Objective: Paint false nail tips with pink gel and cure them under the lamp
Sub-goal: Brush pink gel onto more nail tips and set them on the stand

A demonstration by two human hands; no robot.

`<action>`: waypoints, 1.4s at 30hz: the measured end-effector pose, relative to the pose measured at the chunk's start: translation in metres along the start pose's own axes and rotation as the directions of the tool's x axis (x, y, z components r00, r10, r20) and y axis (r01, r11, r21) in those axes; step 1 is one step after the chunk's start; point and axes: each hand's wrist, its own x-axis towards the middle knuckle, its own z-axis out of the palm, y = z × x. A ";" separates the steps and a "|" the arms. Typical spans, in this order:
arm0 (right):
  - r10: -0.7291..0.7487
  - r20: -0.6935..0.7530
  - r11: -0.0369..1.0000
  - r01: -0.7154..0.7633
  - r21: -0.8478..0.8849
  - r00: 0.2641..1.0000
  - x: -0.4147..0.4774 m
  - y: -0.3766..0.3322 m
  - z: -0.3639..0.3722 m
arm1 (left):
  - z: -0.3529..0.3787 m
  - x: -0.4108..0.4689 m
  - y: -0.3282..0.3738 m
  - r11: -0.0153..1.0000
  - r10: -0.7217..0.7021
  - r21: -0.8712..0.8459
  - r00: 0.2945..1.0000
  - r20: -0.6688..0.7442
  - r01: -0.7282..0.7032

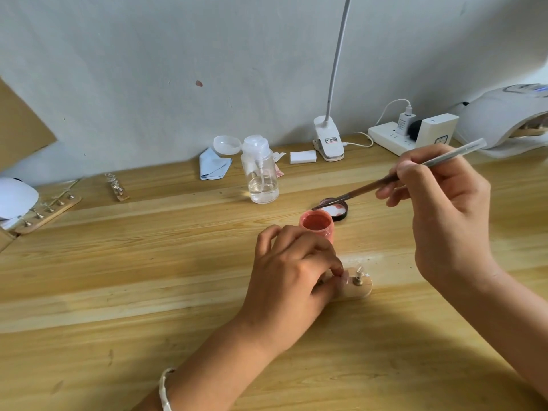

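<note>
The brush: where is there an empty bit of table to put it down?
The biggest bare patch of table is the wide stretch left of the left hand, in front of the pump bottle. It is crowded between that hand and the right hand, where the gel jar, its lid and the held nail holder sit close below the brush, and along the wall.

left hand (292, 274) covers most of the wooden strip (360, 289); only its right end and one clear nail tip (359, 270) show. Can't tell what its fingertips pinch there. Gel jar (315, 222): lower part hidden behind that hand. Brush (385, 180): mid-shaft buried in right hand (439, 197), bristle end blurs into the lid (338, 210). Curing lamp (504, 120) cut by right edge. Desk lamp (329, 137) neck runs off top. White object (14, 197) cropped at left edge, unidentifiable. Clip label too small to read.
</note>
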 end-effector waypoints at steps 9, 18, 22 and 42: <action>-0.007 -0.006 1.000 0.007 -0.009 1.000 0.000 0.002 -0.001 | 0.000 0.000 -0.001 1.000 -0.017 0.026 1.000 -0.004 0.017; -0.012 0.000 1.000 0.011 -0.018 1.000 0.000 0.000 -0.001 | 0.000 -0.002 -0.003 0.998 -0.049 0.041 0.999 0.003 0.049; -0.018 -0.012 1.000 0.018 -0.020 1.000 0.001 0.000 -0.001 | -0.002 -0.002 -0.004 0.996 -0.067 0.057 0.998 0.013 0.066; 0.022 -0.239 0.999 -0.027 -0.019 0.971 0.018 0.007 -0.015 | 0.002 0.022 0.016 0.976 0.014 0.210 0.984 0.179 -0.053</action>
